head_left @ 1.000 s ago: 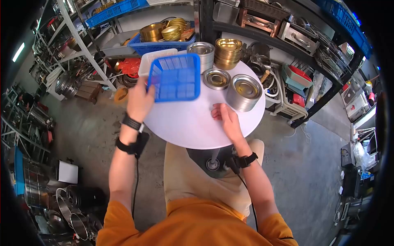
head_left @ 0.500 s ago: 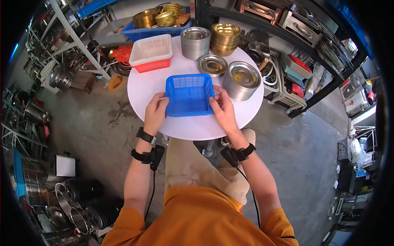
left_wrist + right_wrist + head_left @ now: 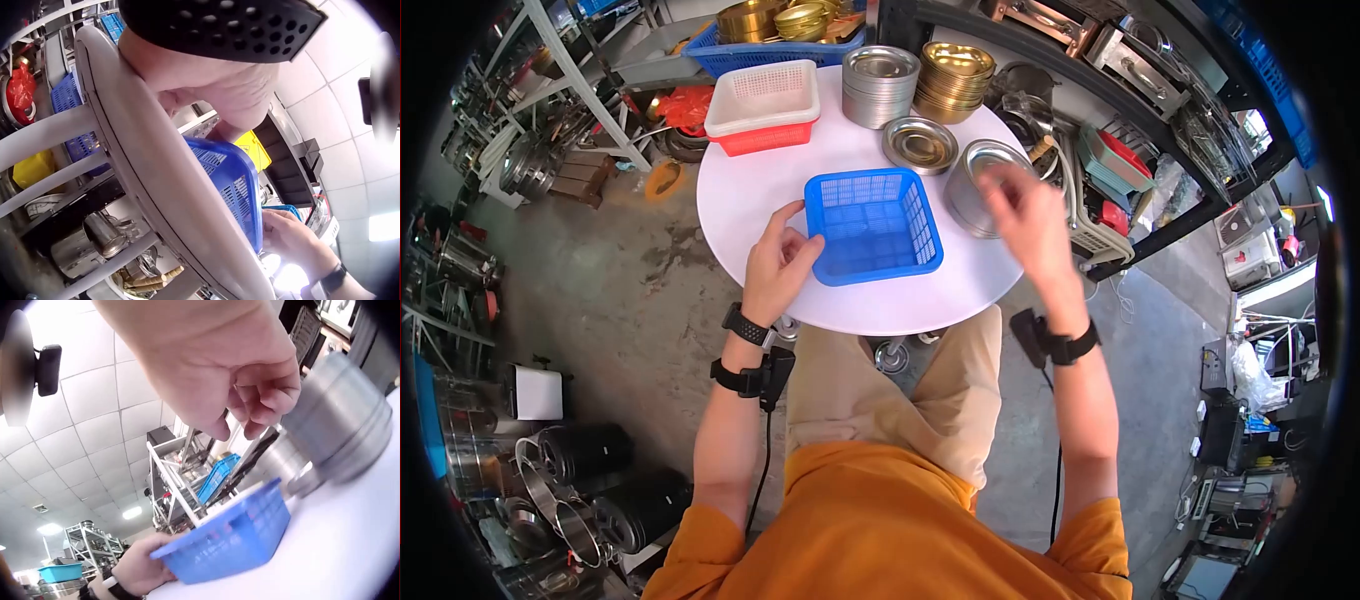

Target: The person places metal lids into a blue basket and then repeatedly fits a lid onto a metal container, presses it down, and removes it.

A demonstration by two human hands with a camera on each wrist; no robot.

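Head view shows your left hand (image 3: 778, 268) at 9 o'clock of the blue basket (image 3: 870, 238), half open, its thumb touching the rim and its fingers relaxed along the outer side. Your right hand (image 3: 1032, 215) is at 3 o'clock, over the silver plate stack (image 3: 970, 205); its fingers blur, and you cannot tell whether they touch the top plate. The basket sits upright on the white table (image 3: 745, 205), just toward 6 o'clock of its middle.

Your right wrist view makes those right fingers clearer: loosely bent, holding nothing, with a gap to the thumb. It also gives you the basket's outer wall and the ceiling (image 3: 87, 400). From your left wrist you see the white table legs (image 3: 44, 134) and a steel pot (image 3: 105, 236) below the tabletop, while the edge hides most of your left fingers.

You look down onto the blue basket's slotted floor. At its 11 o'clock, a white basket (image 3: 763, 90) nests inside a red basket (image 3: 770, 138). Beyond the table, also toward 11, a blue crate (image 3: 780, 58) holds gold bowls (image 3: 802, 20).
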